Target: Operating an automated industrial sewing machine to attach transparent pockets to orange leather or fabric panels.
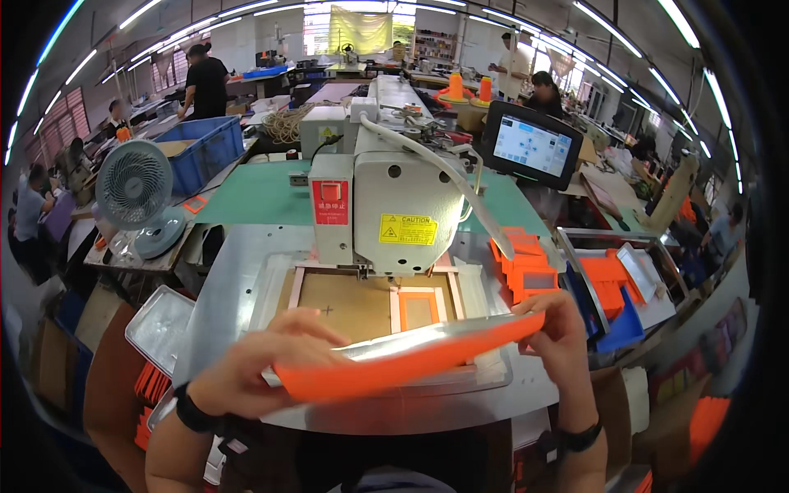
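Between my two hands an orange fabric panel [394, 368] is held up slantwise, its right end higher. The upper face is shiny and catches the light; the panel is blurred by motion. My left hand [267, 357] is closed on the left end, its fingers over the top edge. My right hand [555, 333] pinches the right corner between thumb and fingers. Both hands are just in front of a large white industrial sewing machine [403, 193]. Under its head lies a brown template board [345, 306] holding an orange-and-pink rectangular frame [417, 308].
Orange pieces [526, 267] are piled right of the machine, beside a tray [604, 271] with more of them. A touch screen [530, 146] stands behind. At left are a fan [134, 185], a blue crate [197, 156] and a metal tray [162, 329]. Other people work farther back.
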Demonstrator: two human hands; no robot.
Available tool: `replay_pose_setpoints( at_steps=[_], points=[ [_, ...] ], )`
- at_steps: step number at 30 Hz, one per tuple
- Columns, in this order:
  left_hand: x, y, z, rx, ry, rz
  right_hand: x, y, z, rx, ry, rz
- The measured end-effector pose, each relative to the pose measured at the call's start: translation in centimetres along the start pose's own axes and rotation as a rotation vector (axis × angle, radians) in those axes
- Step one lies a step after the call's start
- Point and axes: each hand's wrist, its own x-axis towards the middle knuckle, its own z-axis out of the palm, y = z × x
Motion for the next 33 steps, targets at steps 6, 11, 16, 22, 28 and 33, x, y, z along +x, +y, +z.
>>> replay_pose_setpoints(
  at_steps=[6, 11, 16, 22, 28, 33],
  points=[
    [-0.5, -4.4, -3.5, 0.229, 0.324, -0.285, 4.7, -1.5, 1.9, -0.075, -0.130, 0.079],
    [0.3, -3.5, -3.6, 0.533, 0.323, -0.281, 5.8, -1.1, 2.3, -0.202, -0.156, 0.023],
    [-0.1, -2.4, -2.8, 0.595, 0.281, -0.301, 4.8, 0.2, 2.8, -0.364, -0.195, -0.079],
    [-3.0, -4.4, -0.5, 0.791, 0.219, -0.122, 3.1, 0.7, 3.1, -0.843, -0.297, -0.310],
    [-3.4, -4.5, 0.2, 0.867, 0.082, -0.235, 2.1, 3.8, 3.0, -0.965, -0.416, -0.316],
    [-4.0, -4.9, 0.4, 0.841, -0.065, -0.287, 1.9, 4.1, 2.6, -0.945, -0.569, -0.349]
  ],
)
